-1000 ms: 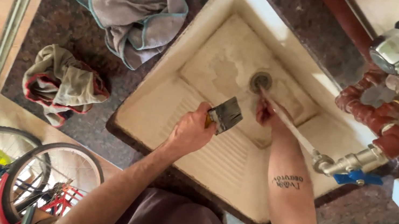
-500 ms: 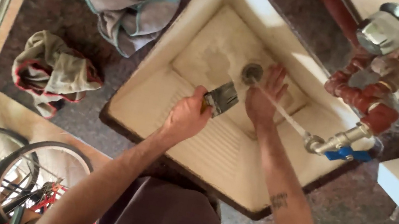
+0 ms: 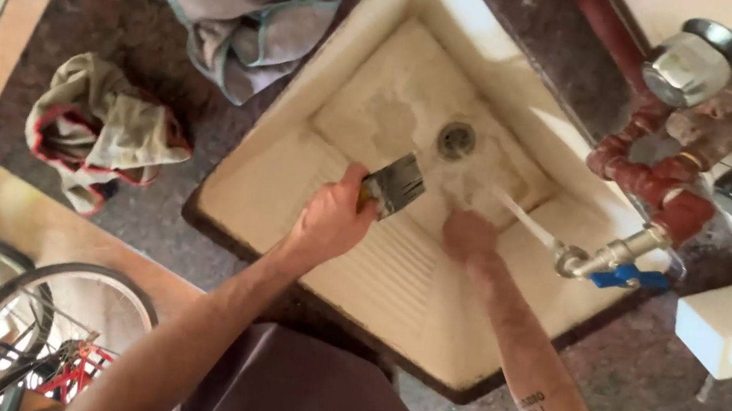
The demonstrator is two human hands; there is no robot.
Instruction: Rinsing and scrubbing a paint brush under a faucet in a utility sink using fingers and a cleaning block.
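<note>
Both hands work over the sink [image 3: 269, 188]: left hand [image 3: 331, 220] fingers clamped on the paintbrush [image 3: 393, 183] handle, right hand [image 3: 471, 237] blurred, fingers unclear, under the tap [image 3: 612, 259] stream. Best keep bristles in the water.

Both bare forearms reach forward and slightly inward from the bottom of the view. The left hand [image 3: 330, 219] is closed in a fist, knuckles up, thumb toward the right. The right hand [image 3: 471, 237] is blurred, fingers curled loosely downward; its forearm bears a small dark tattoo near the elbow.
</note>
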